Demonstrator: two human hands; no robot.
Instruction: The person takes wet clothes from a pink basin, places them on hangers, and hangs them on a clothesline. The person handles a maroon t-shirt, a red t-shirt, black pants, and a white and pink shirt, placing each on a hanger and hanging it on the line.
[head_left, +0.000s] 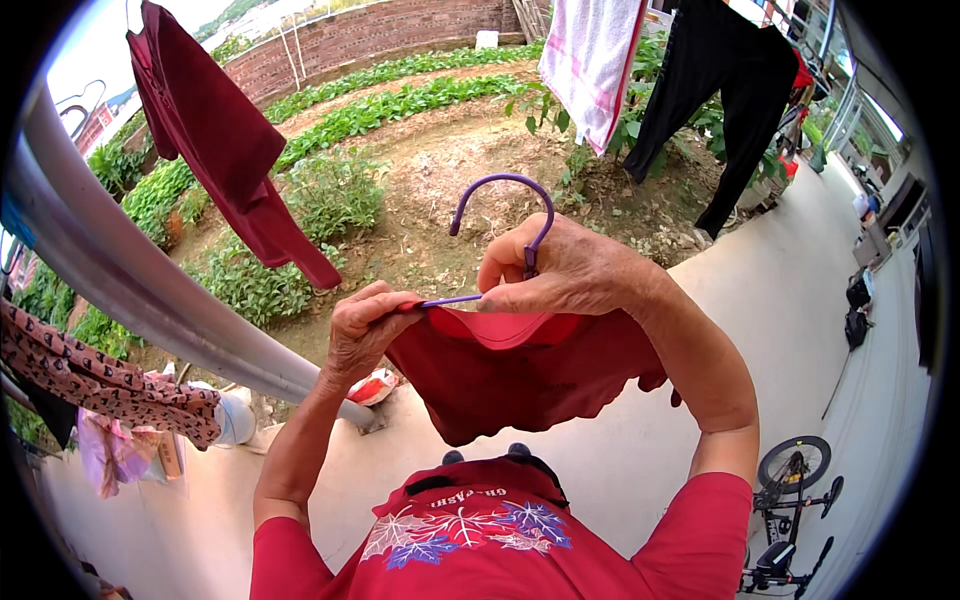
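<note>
A dark red shirt (530, 385) hangs in front of me, with the arm of a purple clothes hanger (507, 178) running along its neckline. My left hand (360, 328) is closed, pinching the shirt's shoulder edge over the left end of the hanger arm. My right hand (580, 268) grips the hanger just below its hook, which curves up and opens to the left. The part of the hanger to the right is hidden behind my right hand and by the shirt.
A thick metal pole (190, 300) slants along the left. Hanging laundry includes a dark red garment (215, 125), a pink-white towel (592, 65), black trousers (725, 90) and patterned cloth (110, 375). A bicycle (790, 500) stands at lower right. Planted soil (420, 180) lies beyond the pale floor (800, 320).
</note>
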